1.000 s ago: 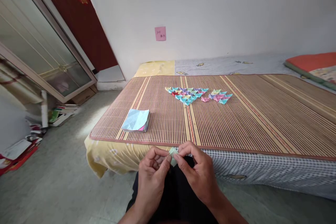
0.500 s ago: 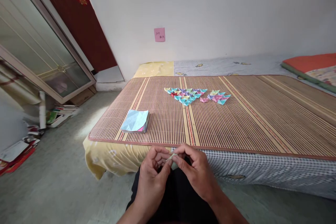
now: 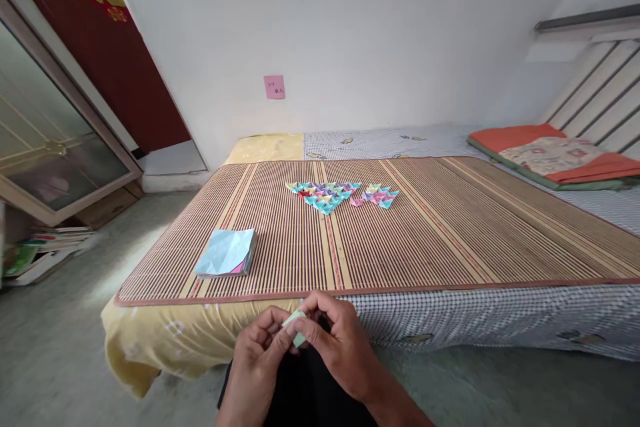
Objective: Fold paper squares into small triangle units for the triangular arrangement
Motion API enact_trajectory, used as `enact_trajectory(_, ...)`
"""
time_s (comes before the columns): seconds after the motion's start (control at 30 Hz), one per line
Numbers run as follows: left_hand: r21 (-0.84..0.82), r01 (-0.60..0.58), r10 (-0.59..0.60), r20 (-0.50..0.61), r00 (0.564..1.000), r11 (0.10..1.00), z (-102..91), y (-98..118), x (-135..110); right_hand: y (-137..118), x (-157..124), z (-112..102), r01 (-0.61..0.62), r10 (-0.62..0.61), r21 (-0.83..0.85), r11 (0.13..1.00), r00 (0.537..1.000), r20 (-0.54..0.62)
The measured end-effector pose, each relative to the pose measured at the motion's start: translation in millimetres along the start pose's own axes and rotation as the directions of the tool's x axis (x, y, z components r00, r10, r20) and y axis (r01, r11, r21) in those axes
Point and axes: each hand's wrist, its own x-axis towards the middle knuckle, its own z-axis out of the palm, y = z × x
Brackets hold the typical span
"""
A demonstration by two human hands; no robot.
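Between both hands, above my lap and just off the bed's front edge, is a small folded piece of pale green paper (image 3: 300,339). My left hand (image 3: 260,360) pinches its left side with thumb and fingers. My right hand (image 3: 335,343) grips the right side, thumb on top. The fingers cover part of the paper. On the mat, a stack of square paper sheets (image 3: 226,251) lies to the left, light blue on top with a pink corner showing. Farther back sit a larger group of colourful folded paper boats (image 3: 325,195) and a smaller group of paper boats (image 3: 380,196) beside it.
A striped bamboo mat (image 3: 425,247) covers the bed. A folded orange and floral quilt (image 3: 545,153) lies at the back right. On the white wall is a pink note (image 3: 275,87). A glass-panelled door (image 3: 55,127) and books (image 3: 50,243) are at the left.
The view has swung right, bringing more of the quilt and a rail into sight. In the hands, the green paper has turned so that more of its face shows.
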Motion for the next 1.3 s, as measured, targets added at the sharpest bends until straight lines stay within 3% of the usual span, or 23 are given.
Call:
enact_trajectory(0.2,0.012,-0.064,0.064,0.002,0.998,0.998,7.0,5.7,-2.4,3.0,-1.5,0.7,0.054,-0.054,0.058,0.997,0.999,-0.006)
enact_trajectory(0.4,-0.105,-0.023,0.027,0.044,0.999,0.994,11.7,0.8,-2.2,12.5,-1.6,3.5,-0.04,0.062,0.187,0.982,0.992,-0.113)
enact_trajectory(0.6,-0.073,-0.017,0.019,0.025,1.0,0.997,6.5,0.8,-3.2,11.6,1.7,1.8,-0.08,0.112,0.328,0.941,0.99,-0.082)
enact_trajectory(0.8,-0.001,-0.121,0.121,0.047,0.992,0.993,8.4,7.5,-7.2,18.6,1.4,4.6,-0.241,0.255,0.551,0.799,0.965,0.051)
enact_trajectory(1.03,-0.132,-0.106,0.108,0.01,0.994,0.986,12.8,10.2,-9.8,19.5,-2.2,16.5,-0.316,0.3,0.714,0.624,0.941,0.155)
enact_trajectory(1.13,-0.136,-0.105,0.105,-0.007,0.994,0.985,12.2,8.8,-9.6,22.4,-4.6,19.6,-0.316,0.319,0.695,0.646,0.939,0.13)
enact_trajectory(1.3,-0.114,-0.124,0.118,-0.058,0.991,0.986,11.7,2.8,-8.8,28.7,-6.6,19.5,-0.244,0.256,0.543,0.803,0.965,0.055)
